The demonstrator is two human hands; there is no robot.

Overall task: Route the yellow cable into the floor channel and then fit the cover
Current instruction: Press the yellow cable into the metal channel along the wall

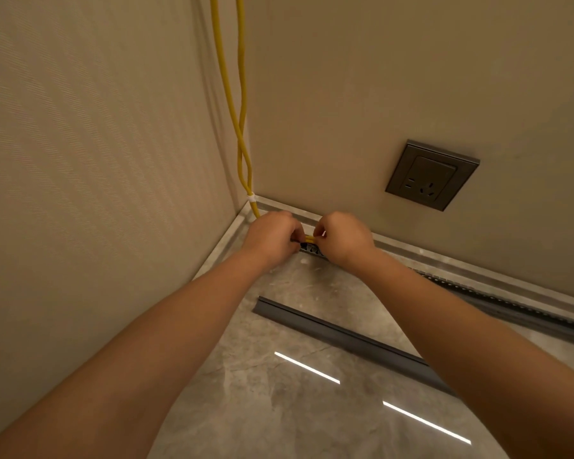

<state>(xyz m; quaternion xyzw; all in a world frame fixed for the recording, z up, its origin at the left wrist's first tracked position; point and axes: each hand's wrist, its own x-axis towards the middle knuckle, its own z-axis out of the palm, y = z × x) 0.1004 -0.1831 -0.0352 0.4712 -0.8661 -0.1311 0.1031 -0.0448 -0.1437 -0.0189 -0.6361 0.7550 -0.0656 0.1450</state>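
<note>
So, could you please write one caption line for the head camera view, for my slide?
Left hand and right hand pinch the yellow cable over the floor channel; the cover lies loose nearby.

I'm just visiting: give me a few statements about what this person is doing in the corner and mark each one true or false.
1. Both hands, the left hand and the right hand, pinch the yellow cable low in the corner. True.
2. The cover is already fitted on the floor channel. False: it lies loose on the floor, apart from the channel.
3. A white tie binds the yellow strands just above the floor. True.
4. Something is plugged into the wall socket. False: nothing is plugged in.
</note>
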